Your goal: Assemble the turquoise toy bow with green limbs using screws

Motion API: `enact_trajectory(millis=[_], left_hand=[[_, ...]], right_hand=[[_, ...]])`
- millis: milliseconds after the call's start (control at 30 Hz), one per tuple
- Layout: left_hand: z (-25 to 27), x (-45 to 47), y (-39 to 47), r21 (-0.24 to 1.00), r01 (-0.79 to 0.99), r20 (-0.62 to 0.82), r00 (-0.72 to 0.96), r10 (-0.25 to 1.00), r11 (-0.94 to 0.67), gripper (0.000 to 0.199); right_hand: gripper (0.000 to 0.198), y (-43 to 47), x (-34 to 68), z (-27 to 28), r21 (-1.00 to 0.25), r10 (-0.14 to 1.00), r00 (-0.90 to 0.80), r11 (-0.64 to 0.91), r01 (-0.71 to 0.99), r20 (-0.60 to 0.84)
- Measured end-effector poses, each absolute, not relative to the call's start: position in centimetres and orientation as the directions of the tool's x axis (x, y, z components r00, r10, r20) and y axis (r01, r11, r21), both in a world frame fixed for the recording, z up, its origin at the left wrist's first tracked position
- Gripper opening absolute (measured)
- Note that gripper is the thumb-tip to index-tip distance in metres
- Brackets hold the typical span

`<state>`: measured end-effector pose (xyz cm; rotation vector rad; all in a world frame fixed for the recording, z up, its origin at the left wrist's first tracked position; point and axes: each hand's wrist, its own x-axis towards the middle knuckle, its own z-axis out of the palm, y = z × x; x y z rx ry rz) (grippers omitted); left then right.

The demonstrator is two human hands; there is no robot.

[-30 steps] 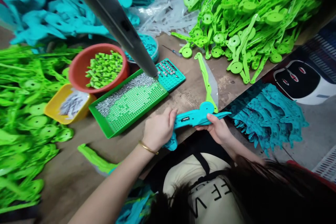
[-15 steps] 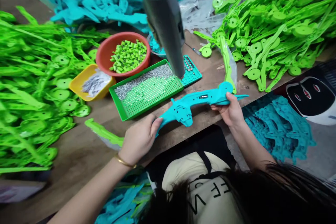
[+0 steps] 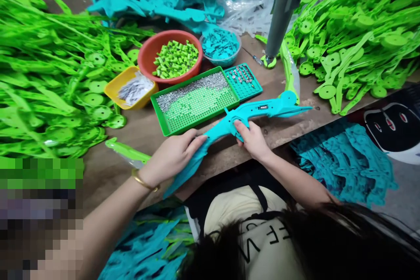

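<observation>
Our left hand [image 3: 172, 153] is closed around the lower, wing-like end of the long teal plastic part [image 3: 243, 120], and our right hand [image 3: 252, 140] grips it near the middle, thumb resting on the round hub there. We hold the part just above the near edge of the tabletop [image 3: 131, 131]. Its long axis runs from low on our left, over that edge, up toward the right, and its thin pointed tip faces the right end of the tabletop, past the disc-shaped end. The open, ribbed face is turned upward. Our right hand is the nearer to the disc end and tip; our left holds the tail. Just beyond the part, toward the far edge, sits the green tray [image 3: 195, 103] of small screws, with the small teal tray [image 3: 244, 81] beside it. The grey hanging tool [image 3: 280, 17] is well apart, over the far right.
</observation>
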<state>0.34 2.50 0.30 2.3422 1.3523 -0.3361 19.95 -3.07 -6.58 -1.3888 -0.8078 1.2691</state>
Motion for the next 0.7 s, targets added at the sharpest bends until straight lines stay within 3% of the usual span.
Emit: enact_trajectory(millis=[167, 267, 333, 400, 533, 700], left_hand=[[0.3, -0.5, 2.3, 0.093, 0.899, -0.418, 0.426, 0.803, -0.428, 0.056], [-0.3, 0.1, 2.3, 0.130, 0.910, -0.409, 0.411, 0.814, -0.394, 0.059], [-0.6, 0.8, 2.3, 0.214, 0.906, -0.399, 0.423, 0.813, -0.367, 0.060], [-0.9, 1.8, 2.2, 0.281, 0.893, -0.388, 0.440, 0.810, -0.351, 0.060], [-1.1, 3.4, 2.1, 0.345, 0.857, -0.359, 0.498, 0.789, -0.384, 0.058], [-0.2, 3.2, 1.9, 0.532, 0.746, -0.319, 0.615, 0.721, -0.401, 0.053]], right_hand=[[0.054, -3.3, 20.6, -6.5, -0.903, 0.913, 0.182, -0.300, -0.307, -0.366], [0.063, -4.8, 18.4, -6.7, -0.801, 0.880, -0.088, -0.463, -0.379, -0.467], [0.060, -6.3, 16.2, -6.8, -0.789, 0.827, -0.312, -0.550, -0.275, -0.467], [0.053, -7.6, 14.2, -7.0, -0.808, 0.789, -0.418, -0.559, -0.186, -0.450], [0.048, -9.1, 12.9, -7.1, -0.823, 0.826, -0.345, -0.529, -0.205, -0.445], [0.045, -9.4, 15.2, -6.5, -0.821, 0.830, -0.280, -0.540, -0.186, -0.482]])
